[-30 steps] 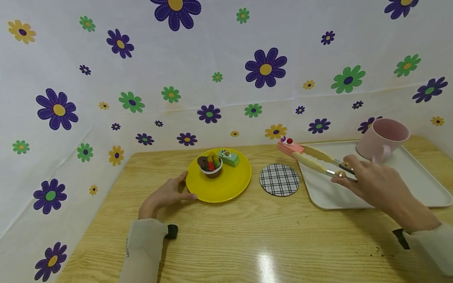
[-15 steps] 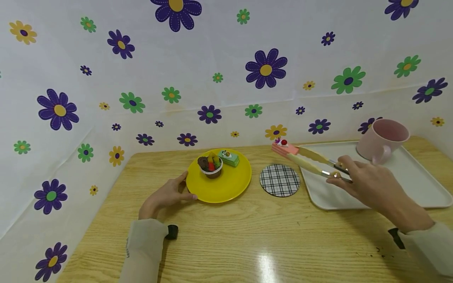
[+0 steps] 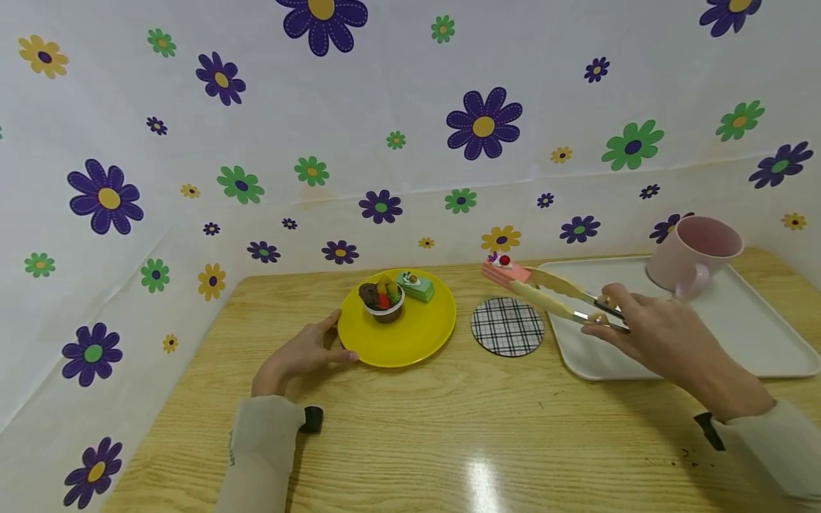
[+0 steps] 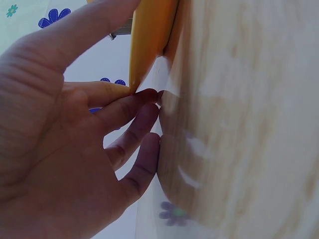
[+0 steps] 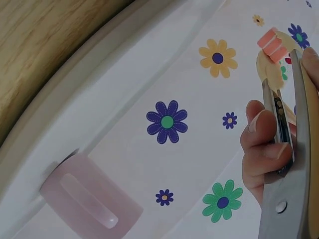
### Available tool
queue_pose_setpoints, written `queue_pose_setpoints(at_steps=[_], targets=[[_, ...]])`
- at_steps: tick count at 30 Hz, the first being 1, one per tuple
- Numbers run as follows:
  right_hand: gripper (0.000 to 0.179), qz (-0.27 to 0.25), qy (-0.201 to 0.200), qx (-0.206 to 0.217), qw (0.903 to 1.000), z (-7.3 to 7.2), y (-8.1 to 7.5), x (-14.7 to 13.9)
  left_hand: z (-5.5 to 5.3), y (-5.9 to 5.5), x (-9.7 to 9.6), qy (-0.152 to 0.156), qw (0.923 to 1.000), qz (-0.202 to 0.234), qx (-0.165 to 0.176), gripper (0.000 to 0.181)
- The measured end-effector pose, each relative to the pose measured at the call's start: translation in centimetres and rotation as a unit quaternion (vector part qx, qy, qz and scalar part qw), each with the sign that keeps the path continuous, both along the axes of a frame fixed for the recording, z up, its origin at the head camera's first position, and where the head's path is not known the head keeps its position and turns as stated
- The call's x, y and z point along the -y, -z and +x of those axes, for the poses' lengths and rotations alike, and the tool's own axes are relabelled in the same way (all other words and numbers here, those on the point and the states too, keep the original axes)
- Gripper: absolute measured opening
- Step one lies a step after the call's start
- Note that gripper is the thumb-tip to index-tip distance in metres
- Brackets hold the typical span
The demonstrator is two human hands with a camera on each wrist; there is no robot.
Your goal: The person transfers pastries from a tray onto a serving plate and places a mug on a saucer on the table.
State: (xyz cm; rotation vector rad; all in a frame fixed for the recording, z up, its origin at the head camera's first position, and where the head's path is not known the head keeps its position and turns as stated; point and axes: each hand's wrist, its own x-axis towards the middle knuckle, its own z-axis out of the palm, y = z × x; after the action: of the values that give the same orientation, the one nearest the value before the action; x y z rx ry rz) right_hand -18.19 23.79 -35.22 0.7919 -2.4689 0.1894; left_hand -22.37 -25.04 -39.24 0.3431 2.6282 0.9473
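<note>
My left hand [image 3: 304,354] holds the yellow plate [image 3: 410,345] at its left edge, thumb at the near rim and fingers round the side. In the left wrist view the fingertips rest low against the table beside the plate's edge [image 4: 149,35]. On the plate sit a toy cupcake [image 3: 385,312] with colourful fruit toppings and a green cake slice [image 3: 417,286]. My right hand [image 3: 661,335] grips metal tongs [image 3: 545,301] with cream-coloured tips. Pinched in those tips is a pink cake slice [image 3: 503,271] with a red cherry, raised above the table behind the checked coaster [image 3: 507,326].
A white tray [image 3: 737,342] lies at the right, under my right hand and the tongs. At its back stands a pink mug [image 3: 689,256]. The wooden table [image 3: 410,442] meets a flower-patterned cloth [image 3: 398,92] along its back and left edges.
My right hand and the tongs have moved left with the pink cake slice, from beside the tray's left corner to over the coaster's back edge. The left hand and plate stay put.
</note>
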Motion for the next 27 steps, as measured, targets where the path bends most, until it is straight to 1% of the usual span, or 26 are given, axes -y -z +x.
queue_pose_setpoints(at_steps=[7, 11, 19, 27], targets=[[0.043, -0.003, -0.006, 0.009, 0.9999, -0.1, 0.0, 0.3, 0.1, -0.1, 0.0, -0.004, 1.0000, -0.005, 0.004, 0.103], [0.043, -0.001, -0.012, 0.005, 0.9999, -0.2, 0.0, 0.7, 0.1, -0.1, 0.0, -0.003, 1.0000, -0.002, 0.005, 0.103], [0.043, 0.003, -0.041, -0.007, 0.9991, -0.4, 0.4, 1.5, 0.0, 0.0, 0.0, -0.012, 0.9998, -0.008, 0.011, 0.103], [0.044, 0.004, -0.054, -0.010, 0.9985, -0.5, 0.5, 2.3, 0.0, 0.1, 0.0, -0.013, 0.9998, -0.012, 0.008, 0.103]])
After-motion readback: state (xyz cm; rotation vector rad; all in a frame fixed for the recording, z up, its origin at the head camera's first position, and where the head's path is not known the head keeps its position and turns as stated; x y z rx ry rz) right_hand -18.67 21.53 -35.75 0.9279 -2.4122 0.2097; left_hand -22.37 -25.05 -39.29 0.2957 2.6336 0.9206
